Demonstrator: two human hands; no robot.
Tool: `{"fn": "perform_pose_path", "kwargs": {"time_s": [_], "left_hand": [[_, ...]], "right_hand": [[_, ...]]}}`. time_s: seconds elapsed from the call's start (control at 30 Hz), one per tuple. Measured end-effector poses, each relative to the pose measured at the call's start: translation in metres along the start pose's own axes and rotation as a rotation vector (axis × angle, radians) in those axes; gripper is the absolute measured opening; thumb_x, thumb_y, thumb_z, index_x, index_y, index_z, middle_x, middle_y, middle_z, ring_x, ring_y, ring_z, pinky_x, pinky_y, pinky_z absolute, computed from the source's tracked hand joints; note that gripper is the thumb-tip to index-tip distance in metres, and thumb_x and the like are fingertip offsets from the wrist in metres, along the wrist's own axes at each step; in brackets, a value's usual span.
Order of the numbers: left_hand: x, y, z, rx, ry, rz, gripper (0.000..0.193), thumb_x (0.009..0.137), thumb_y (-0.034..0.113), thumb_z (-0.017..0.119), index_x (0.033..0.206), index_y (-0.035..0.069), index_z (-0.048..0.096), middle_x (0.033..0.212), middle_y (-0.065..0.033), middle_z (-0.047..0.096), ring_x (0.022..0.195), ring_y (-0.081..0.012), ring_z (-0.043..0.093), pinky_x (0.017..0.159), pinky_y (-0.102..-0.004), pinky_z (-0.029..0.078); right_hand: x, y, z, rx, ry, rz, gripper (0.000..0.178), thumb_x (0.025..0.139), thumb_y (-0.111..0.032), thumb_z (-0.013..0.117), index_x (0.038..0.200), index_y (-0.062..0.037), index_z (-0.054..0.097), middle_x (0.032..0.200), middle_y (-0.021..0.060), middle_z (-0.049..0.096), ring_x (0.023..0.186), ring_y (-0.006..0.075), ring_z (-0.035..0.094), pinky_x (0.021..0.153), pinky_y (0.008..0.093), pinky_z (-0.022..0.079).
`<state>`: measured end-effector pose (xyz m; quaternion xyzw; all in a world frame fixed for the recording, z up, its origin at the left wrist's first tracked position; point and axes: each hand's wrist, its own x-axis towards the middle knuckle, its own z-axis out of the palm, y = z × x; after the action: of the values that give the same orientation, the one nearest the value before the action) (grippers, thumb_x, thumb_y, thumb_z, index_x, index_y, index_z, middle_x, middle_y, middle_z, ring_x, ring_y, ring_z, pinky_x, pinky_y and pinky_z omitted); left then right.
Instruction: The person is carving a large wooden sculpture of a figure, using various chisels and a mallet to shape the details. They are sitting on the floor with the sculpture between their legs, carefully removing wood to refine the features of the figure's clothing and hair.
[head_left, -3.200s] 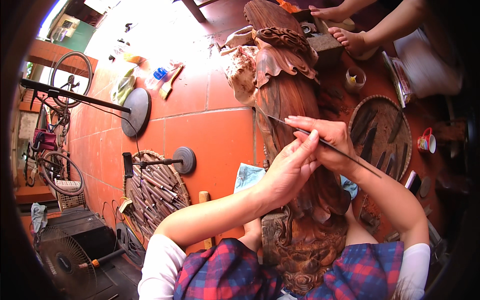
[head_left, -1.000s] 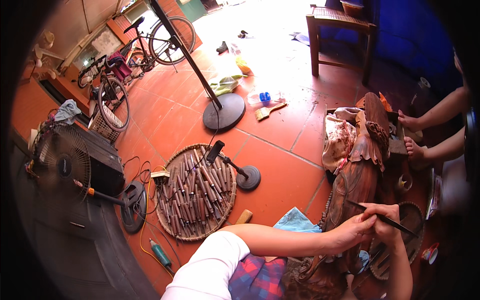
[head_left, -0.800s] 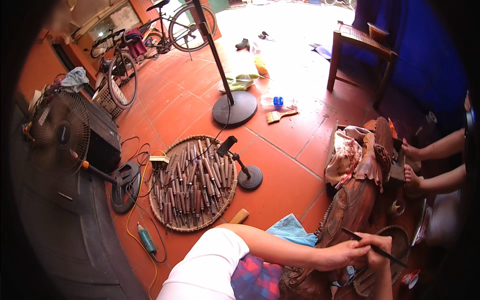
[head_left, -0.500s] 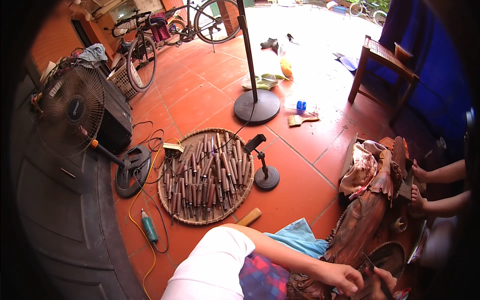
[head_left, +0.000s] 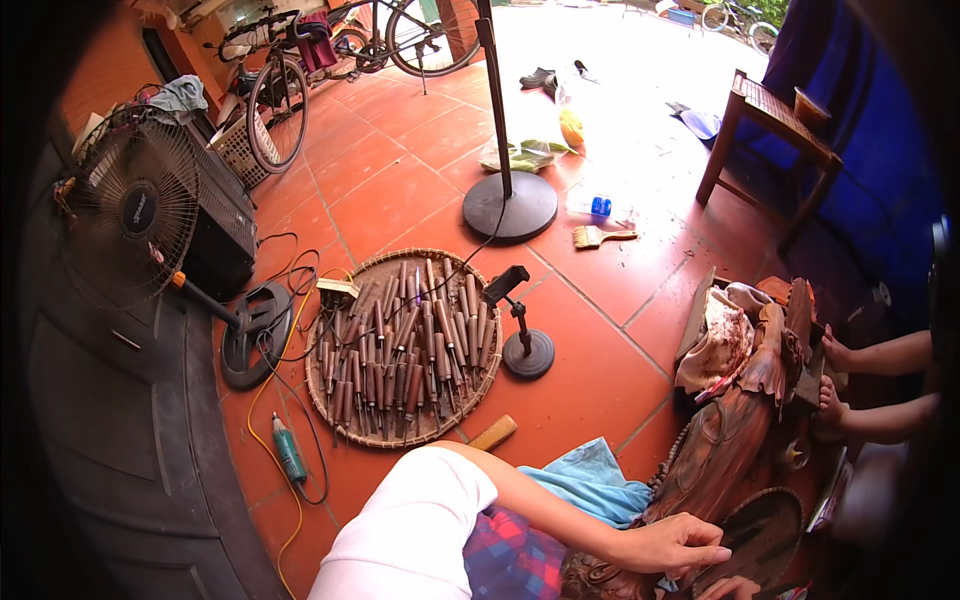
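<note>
My left hand [head_left: 665,545] hangs over the near end of a dark reddish carved wood piece [head_left: 705,455], its fingers bent in toward the thumb. Anything between those fingers is too small or hidden to make out. Only a part of my right hand [head_left: 730,588] shows at the lower edge, and its grip is cut off. Close beside both hands lies a round, dark, shallow tray [head_left: 768,535]. A light blue cloth [head_left: 590,485] is spread against the carving's left side, beyond my left forearm.
A round woven tray [head_left: 313,385] bears many wooden-handled carving tools [head_left: 400,350]. Near it are a wooden mallet [head_left: 493,433], a phone stand [head_left: 528,352], a green power tool [head_left: 289,450] with cords and a fan [head_left: 140,212]. Another person's bare feet [head_left: 832,400] rest by the carving.
My left hand has risen slightly, its fingers more bent. My right hand has dropped toward the lower edge, and the dark thin-bladed tool it held is out of sight. The view has shifted slightly.
</note>
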<state>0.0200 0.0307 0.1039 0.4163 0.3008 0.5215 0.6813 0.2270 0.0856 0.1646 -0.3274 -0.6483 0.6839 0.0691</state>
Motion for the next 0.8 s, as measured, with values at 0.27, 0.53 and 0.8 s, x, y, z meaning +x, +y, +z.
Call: {"fn": "perform_pose_path", "kwargs": {"time_s": [0.27, 0.53, 0.8], "left_hand": [[-0.006, -0.003, 0.035, -0.496, -0.475, -0.182, 0.043, 0.095, 0.04, 0.052, 0.116, 0.002, 0.056, 0.098, -0.006, 0.062, 0.077, -0.0137, 0.061, 0.068, -0.0278, 0.052], [-0.009, -0.03, 0.023, -0.142, -0.329, -0.336, 0.047, 0.095, 0.045, 0.05, 0.114, 0.002, 0.058, 0.098, -0.0067, 0.061, 0.086, -0.0136, 0.058, 0.075, -0.0279, 0.048], [-0.012, -0.008, 0.017, 0.154, -0.267, -0.393, 0.057, 0.094, 0.051, 0.047, 0.117, 0.001, 0.059, 0.109, -0.0091, 0.063, 0.102, -0.0171, 0.056, 0.09, -0.0316, 0.043]], "right_hand": [[0.005, -0.002, 0.005, 0.006, -0.367, 0.162, 0.022, 0.082, -0.008, 0.055, 0.097, 0.0059, 0.063, 0.093, 0.0121, 0.063, 0.087, 0.0224, 0.058, 0.076, 0.0329, 0.044], [0.013, -0.01, 0.012, 0.048, -0.401, 0.269, 0.024, 0.087, -0.011, 0.05, 0.103, 0.0036, 0.061, 0.097, 0.0144, 0.065, 0.093, 0.024, 0.061, 0.085, 0.0342, 0.045], [0.015, -0.006, 0.008, 0.007, -0.368, 0.294, 0.023, 0.089, -0.014, 0.051, 0.103, 0.0009, 0.061, 0.095, 0.0136, 0.065, 0.089, 0.0227, 0.061, 0.08, 0.0326, 0.047]]}}
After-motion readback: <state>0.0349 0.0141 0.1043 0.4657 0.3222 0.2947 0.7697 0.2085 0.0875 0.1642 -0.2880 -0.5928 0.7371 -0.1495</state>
